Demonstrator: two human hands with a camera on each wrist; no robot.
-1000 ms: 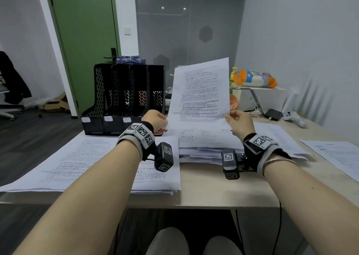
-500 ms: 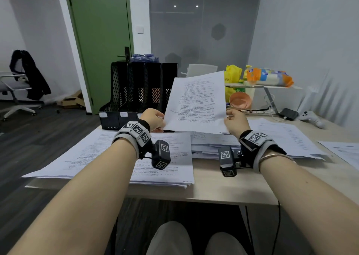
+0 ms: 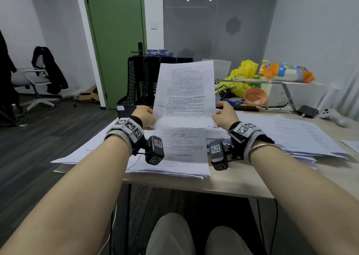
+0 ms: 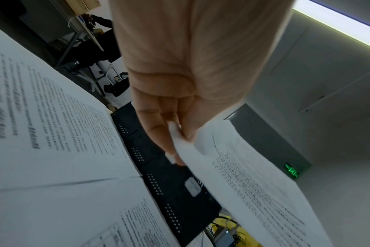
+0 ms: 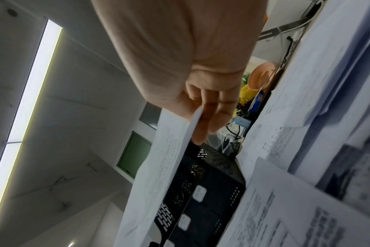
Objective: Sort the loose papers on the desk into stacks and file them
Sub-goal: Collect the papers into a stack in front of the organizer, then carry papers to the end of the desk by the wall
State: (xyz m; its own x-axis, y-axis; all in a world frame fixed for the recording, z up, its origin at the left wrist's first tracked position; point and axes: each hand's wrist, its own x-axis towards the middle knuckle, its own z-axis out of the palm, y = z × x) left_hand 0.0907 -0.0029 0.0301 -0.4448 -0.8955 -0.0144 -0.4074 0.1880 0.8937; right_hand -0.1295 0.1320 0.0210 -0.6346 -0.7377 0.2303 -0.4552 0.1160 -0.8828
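I hold one printed sheet [image 3: 185, 91] upright above the desk, in front of the black file rack [image 3: 139, 79]. My left hand [image 3: 144, 115] pinches its lower left corner. My right hand [image 3: 225, 114] pinches the lower right corner. In the left wrist view the left hand [image 4: 175, 138] has thumb and fingers clamped on the sheet [image 4: 249, 183]. Seen from the right wrist, the right hand [image 5: 203, 117] grips the sheet [image 5: 158, 163] edge-on, with the rack [image 5: 203, 192] behind. Paper stacks lie below: one at centre [image 3: 182, 153], one to the right [image 3: 299, 136].
The wooden desk [image 3: 233, 182] holds a metal riser [image 3: 283, 87] with snack bags, a yellow bag [image 3: 240, 76], a pink bowl [image 3: 254, 96], cables, a dark box and a white game controller [image 3: 333, 115]. An office chair [image 3: 37, 81] with a jacket stands left by the green door.
The view has swung left, so the sheet and both hands sit nearer the middle of the picture. The sheet stands more upright and both hands still hold its bottom corners.
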